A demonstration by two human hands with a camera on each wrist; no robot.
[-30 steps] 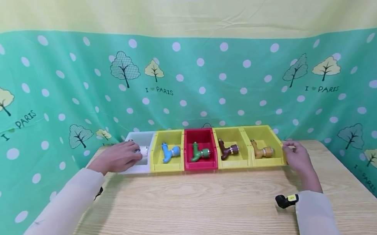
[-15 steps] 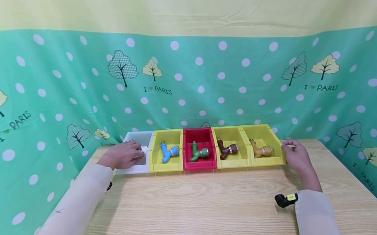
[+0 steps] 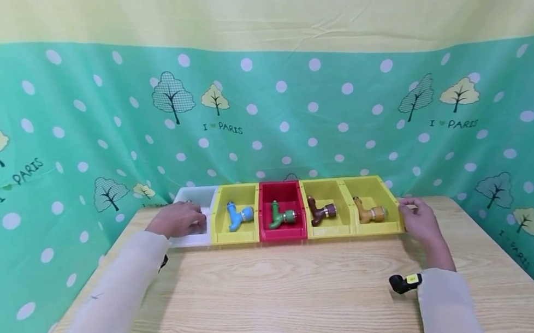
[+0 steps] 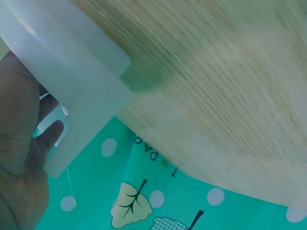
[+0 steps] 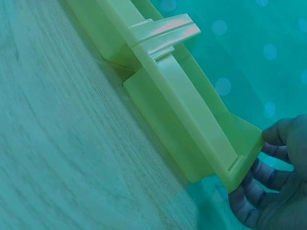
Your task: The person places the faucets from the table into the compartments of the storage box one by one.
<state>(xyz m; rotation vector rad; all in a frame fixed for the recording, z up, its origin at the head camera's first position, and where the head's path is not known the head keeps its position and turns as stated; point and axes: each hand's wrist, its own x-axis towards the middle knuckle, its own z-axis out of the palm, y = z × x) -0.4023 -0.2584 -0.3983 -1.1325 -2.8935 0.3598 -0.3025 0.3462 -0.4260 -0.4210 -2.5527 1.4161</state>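
Observation:
My left hand [image 3: 179,219] reaches into the white bin [image 3: 206,191] at the left end of a row of joined bins. It covers most of a silvery white tap there, and I cannot tell whether its fingers grip it. In the left wrist view, the bin's wall [image 4: 91,120] hides part of the fingers. My right hand [image 3: 421,220] holds the outer end of the rightmost yellow bin [image 3: 370,183], its fingertips [image 5: 242,206] at the bin's edge in the right wrist view. Inside this bin lies an orange-brown tap [image 3: 370,212].
Between the end bins lie a blue tap [image 3: 240,216] in a yellow bin, a green tap [image 3: 281,215] in the red bin [image 3: 279,188], and a dark brown tap [image 3: 321,212] in another yellow bin. Behind the wooden table [image 3: 282,296] hangs a green and yellow curtain [image 3: 288,92].
My left hand has moved slightly to the right within the white bin, covering more of the tap, and its forearm has swung right. The right hand keeps its place on the end bin.

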